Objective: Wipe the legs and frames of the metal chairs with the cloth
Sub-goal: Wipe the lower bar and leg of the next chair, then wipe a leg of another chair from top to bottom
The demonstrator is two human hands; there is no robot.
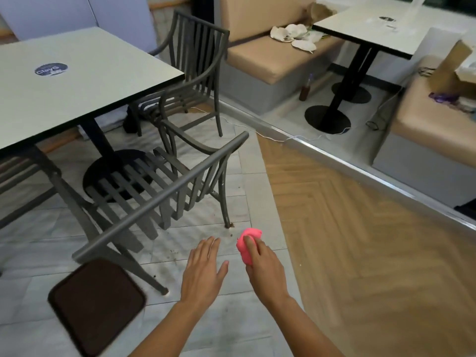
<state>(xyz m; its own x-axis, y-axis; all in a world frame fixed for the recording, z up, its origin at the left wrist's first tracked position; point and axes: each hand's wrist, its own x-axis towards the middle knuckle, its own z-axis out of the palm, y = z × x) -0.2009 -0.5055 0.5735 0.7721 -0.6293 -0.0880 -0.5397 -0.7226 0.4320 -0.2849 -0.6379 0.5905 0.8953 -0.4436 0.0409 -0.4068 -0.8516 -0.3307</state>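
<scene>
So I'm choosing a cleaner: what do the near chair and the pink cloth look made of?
The near chair looks like painted metal in a matte grey-brown: thin rigid slats, a tubular top rail, and scuffing low on one leg. The pink cloth, bunched in the right hand, looks like soft fabric, maybe microfibre; the weave is too blurred to tell.

A small restaurant is showing here: square tables (77, 73), metal chairs (159, 186), padded booth benches (270, 60) and a brown serving tray (96, 305).
</scene>
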